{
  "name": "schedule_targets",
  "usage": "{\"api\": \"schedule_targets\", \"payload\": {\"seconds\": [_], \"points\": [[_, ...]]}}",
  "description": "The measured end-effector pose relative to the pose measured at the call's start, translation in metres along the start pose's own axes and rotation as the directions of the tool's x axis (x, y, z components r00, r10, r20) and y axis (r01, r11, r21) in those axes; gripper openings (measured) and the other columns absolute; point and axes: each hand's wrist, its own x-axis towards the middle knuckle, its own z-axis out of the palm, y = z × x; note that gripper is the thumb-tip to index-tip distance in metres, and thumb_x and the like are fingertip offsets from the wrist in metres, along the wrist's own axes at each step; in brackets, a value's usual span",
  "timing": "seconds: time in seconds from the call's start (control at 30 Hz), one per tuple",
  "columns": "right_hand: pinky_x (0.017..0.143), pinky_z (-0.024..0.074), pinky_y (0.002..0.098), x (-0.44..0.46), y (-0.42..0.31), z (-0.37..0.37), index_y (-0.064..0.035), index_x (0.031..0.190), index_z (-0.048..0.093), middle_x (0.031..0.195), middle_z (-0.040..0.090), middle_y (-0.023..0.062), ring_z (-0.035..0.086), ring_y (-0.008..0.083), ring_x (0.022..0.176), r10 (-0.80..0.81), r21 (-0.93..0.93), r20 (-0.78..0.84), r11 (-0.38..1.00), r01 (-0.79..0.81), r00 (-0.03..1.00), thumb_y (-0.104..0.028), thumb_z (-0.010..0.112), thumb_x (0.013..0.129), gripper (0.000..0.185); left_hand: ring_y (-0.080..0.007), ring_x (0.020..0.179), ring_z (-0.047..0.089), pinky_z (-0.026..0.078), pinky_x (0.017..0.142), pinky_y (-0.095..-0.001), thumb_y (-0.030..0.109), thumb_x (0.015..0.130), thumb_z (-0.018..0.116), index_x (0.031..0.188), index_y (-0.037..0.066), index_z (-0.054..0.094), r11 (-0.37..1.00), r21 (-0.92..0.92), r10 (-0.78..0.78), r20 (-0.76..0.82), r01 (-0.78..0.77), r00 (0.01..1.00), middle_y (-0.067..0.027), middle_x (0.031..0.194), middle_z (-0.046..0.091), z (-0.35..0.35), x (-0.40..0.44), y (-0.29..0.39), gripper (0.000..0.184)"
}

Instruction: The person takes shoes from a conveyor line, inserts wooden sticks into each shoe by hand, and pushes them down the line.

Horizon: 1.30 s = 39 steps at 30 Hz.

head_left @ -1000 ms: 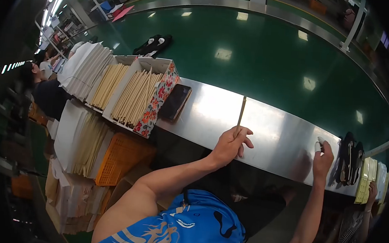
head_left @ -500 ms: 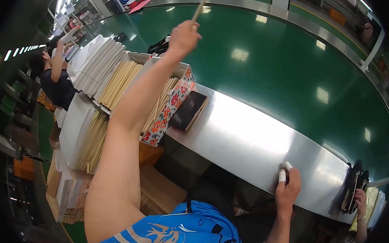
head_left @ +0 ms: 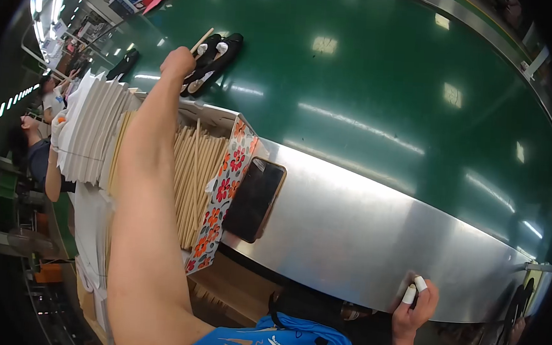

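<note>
- The right hand (head_left: 415, 307) is hanging at the near edge of the steel desk (head_left: 342, 221), its forearm rising from below. White finger covers (head_left: 409, 294) are capping two curled, closely set fingertips; whether they are holding anything, I cannot tell. Keeping this hand low seems wise, as it is leaving the reach unhindered.
- The phone (head_left: 255, 200) is lying between the hands, well left of the right one, just beside the flowered box (head_left: 226, 188). A careful sleeve-length of arm should be missing both.
- The left arm (head_left: 146, 228) is stretching almost straight past the box, where other sticks (head_left: 199, 187) are standing. A high elbow would probably be sparing them a knock.
- The left hand (head_left: 178, 62), farthest out, is closing around one stick (head_left: 203, 39), wrist bent slightly. A firm, steady grip should be keeping its free end controlled.
- The black shoes (head_left: 223, 52) are lying on the green surface (head_left: 357, 82) just right of that hand; contact with the stick is unclear.
</note>
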Motion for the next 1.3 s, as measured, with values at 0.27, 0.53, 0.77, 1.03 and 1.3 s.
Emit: {"api": "schedule_targets", "payload": {"seconds": [0.27, 0.53, 0.77, 1.03, 1.3], "points": [[0.083, 0.0518, 0.0422, -0.002, 0.0, -0.001, 0.0049, 0.117, 0.072, 0.114, 0.066, 0.0172, 0.063, 0.034, 0.096, 0.035, -0.014, 0.043, 0.999, -0.034, 0.998, -0.001, 0.068, 0.094, 0.024, -0.0414, 0.127, 0.07, 0.057, 0.105, -0.0488, 0.014, 0.097, 0.061, 0.129, 0.001, 0.076, 0.997, 0.07, 0.026, 0.061, -0.031, 0.998, -0.0248, 0.135, 0.073, 0.026, 0.025, -0.006, 0.038], [0.085, 0.0533, 0.0438, 0.01, -0.006, -0.006, 0.0037, 0.117, 0.069, 0.106, 0.068, 0.0178, 0.066, 0.0365, 0.094, -0.018, 0.046, -0.017, 0.999, 0.019, 1.0, 0.0, 0.066, 0.097, 0.02, -0.0195, 0.056, 0.073, 0.057, 0.053, -0.0341, 0.007, 0.089, 0.064, 0.084, -0.011, 0.077, 0.821, -0.524, 0.342, 0.132, -0.227, 0.931, -0.0151, 0.072, 0.076, -0.073, -0.111, 0.113, 0.023], [0.099, 0.0559, 0.034, 0.005, 0.012, -0.019, 0.0059, 0.134, 0.064, 0.12, 0.073, 0.0144, 0.072, 0.0235, 0.112, 0.24, 0.448, 0.102, 0.856, -0.26, 0.966, -0.006, 0.065, 0.106, 0.03, -0.0183, 0.056, 0.07, 0.057, 0.055, -0.0305, 0.011, 0.096, 0.061, 0.091, -0.007, 0.075, 0.506, -0.832, 0.623, 0.17, -0.228, 0.764, -0.015, 0.075, 0.076, -0.117, -0.301, 0.208, 0.024], [0.123, 0.0369, 0.0347, 0.031, 0.025, -0.018, 0.0046, 0.16, 0.042, 0.151, 0.057, 0.0149, 0.051, 0.0216, 0.145, 0.351, 0.925, -0.003, 0.357, -0.131, 0.937, -0.011, 0.057, 0.112, 0.053, -0.0373, 0.077, 0.077, 0.06, 0.073, -0.0474, 0.019, 0.096, 0.061, 0.09, -0.002, 0.076, 0.417, -0.777, 0.848, 0.145, -0.472, 0.51, -0.0233, 0.08, 0.075, -0.089, -0.548, 0.243, 0.026], [0.121, 0.043, 0.0363, 0.02, 0.057, -0.039, 0.0105, 0.161, 0.04, 0.156, 0.056, 0.0192, 0.055, 0.0238, 0.145, 0.394, 0.778, 0.141, 0.524, -0.348, 0.908, -0.007, 0.061, 0.107, 0.06, -0.0395, 0.078, 0.072, 0.057, 0.075, -0.0473, 0.019, 0.1, 0.07, 0.117, 0.003, 0.074, 0.191, -0.802, 0.704, -0.289, -0.565, 0.649, -0.0181, 0.088, 0.074, -0.05, -0.604, 0.207, 0.023]]}}
